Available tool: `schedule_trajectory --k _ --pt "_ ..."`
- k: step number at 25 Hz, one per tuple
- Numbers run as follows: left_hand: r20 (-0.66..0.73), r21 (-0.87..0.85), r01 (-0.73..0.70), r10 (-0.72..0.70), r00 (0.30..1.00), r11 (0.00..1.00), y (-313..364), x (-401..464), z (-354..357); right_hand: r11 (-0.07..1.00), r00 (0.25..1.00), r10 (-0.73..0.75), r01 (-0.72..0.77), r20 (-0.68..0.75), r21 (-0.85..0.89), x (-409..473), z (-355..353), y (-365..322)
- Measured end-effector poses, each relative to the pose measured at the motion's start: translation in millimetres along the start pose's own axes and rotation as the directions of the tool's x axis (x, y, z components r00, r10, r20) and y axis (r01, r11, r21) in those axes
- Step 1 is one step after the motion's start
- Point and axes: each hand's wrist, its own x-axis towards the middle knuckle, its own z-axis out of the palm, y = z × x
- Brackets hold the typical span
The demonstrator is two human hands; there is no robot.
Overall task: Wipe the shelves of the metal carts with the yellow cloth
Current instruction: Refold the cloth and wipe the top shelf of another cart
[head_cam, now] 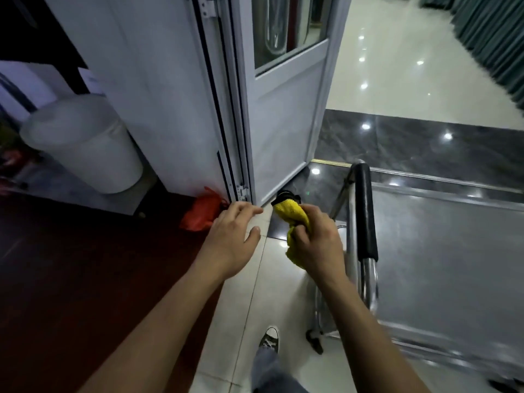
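My right hand (pixel 317 245) grips a bunched yellow cloth (pixel 292 219) in front of me, above the tiled floor. My left hand (pixel 232 236) hovers just to the left of it with its fingers relaxed and holding nothing. A metal cart (pixel 442 251) stands to the right, its flat steel top shelf filling the lower right of the view. Its black padded handle (pixel 365 211) runs along the near left end, close beside my right hand. Neither hand touches the cart.
A white-framed door (pixel 283 114) stands open ahead, with its frame (pixel 170 95) to the left. A white bin (pixel 85 143) and a red bag (pixel 202 212) sit on the floor at left. My shoe (pixel 269 338) and a cart castor (pixel 314 340) are below.
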Motion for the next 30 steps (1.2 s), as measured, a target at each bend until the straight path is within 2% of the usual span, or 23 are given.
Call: schedule_trajectory --k 6,15,22,30 --pt "0.04 -0.005 -0.073 0.073 0.997 0.997 -26.9 139.9 -13.9 0.996 0.992 0.088 -0.09 -0.086 -0.02 115.7 14.6 -1.4" --pt "0.189 -0.091 -0.32 0.331 0.924 0.943 -37.6 381.6 -11.7 0.967 0.915 0.199 -0.242 -0.35 -0.082 304.1 16.5 15.6" --pt "0.311 -0.149 -0.493 0.514 0.8 0.857 -3.8 542.6 -1.2 0.894 0.757 0.381 -0.449 -0.531 0.001 398.6 13.3 41.0" --pt "0.394 -0.267 -0.698 0.737 0.549 0.664 114.2 674.7 80.3 0.791 0.514 0.522 -0.59 -0.681 0.161 483.3 -32.4 132.5"
